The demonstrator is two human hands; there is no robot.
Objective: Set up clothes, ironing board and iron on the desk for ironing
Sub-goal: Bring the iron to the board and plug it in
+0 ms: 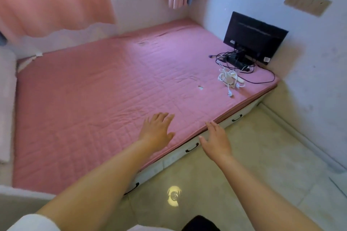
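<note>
Both hands, left hand (156, 129) and right hand (216, 139), fingers spread, over pink mat (84, 99)

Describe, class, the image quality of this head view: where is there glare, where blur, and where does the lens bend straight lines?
Head view: a bright round glare spot sits on the glossy floor between the forearms; the pink curtain at upper left is smeared; both hands, left hand and right hand, are slightly soft; the wide-angle lens curves the pink mat's edge and the wall lines.
</note>
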